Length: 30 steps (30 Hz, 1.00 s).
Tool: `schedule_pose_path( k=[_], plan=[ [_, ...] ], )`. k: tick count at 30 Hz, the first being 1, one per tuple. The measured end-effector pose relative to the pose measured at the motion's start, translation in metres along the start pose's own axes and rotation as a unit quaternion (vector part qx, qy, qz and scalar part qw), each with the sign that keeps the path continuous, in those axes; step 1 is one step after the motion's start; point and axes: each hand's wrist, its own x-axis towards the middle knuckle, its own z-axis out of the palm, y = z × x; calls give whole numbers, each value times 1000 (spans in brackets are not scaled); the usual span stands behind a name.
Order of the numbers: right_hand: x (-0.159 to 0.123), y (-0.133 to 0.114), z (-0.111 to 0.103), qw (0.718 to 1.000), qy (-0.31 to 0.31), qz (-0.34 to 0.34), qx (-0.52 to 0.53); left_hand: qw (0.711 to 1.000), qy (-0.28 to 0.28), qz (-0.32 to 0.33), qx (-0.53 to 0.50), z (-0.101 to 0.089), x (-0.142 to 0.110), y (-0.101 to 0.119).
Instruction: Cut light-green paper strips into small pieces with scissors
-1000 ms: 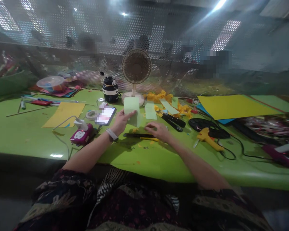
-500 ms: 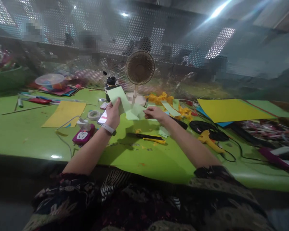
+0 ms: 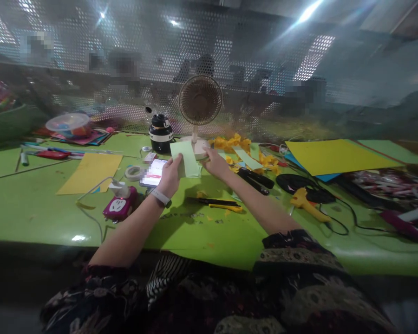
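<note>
My left hand (image 3: 171, 175) is closed on a pale green paper piece (image 3: 187, 155), thumb on top, raised above the table before the fan. Close to the paper's right edge, my right hand (image 3: 216, 163) has its fingers drawn together. Whether a paper edge is between its fingertips I cannot make out. Below the hands lie a black cutter (image 3: 212, 201) and a yellow cutter (image 3: 226, 208), among small scraps. A black stapler (image 3: 254, 178) rests beyond my right forearm, near a pale green strip (image 3: 247, 157) and crumpled orange-yellow paper (image 3: 234, 141).
A small fan (image 3: 200, 101) and a dark jug (image 3: 160, 134) stand at the back. Left are a phone (image 3: 155, 171), a tape roll (image 3: 133, 173), a purple socket block (image 3: 120, 204) and an orange sheet (image 3: 90, 172). Right are a yellow glue gun (image 3: 310, 205) and yellow sheets (image 3: 341, 157).
My left hand lifted the green paper and tilted it left, then brought it upright near the right hand. My right hand rose from beside the cutters to the paper's right side.
</note>
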Motion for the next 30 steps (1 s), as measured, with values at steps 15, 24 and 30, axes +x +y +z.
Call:
schedule_pose_path(
  k=[15, 24, 30],
  plan=[
    [-119, -6, -32, 957, 61, -283, 8, 974, -193, -121, 23, 15, -39, -19],
    [-123, -15, -30, 963, 185, -58, 186, 959, -243, -144, 14, 23, -62, -24],
    [-122, -18, -29, 959, 161, -38, 231, 960, -261, -80, 65, 21, -68, -28]
  ],
)
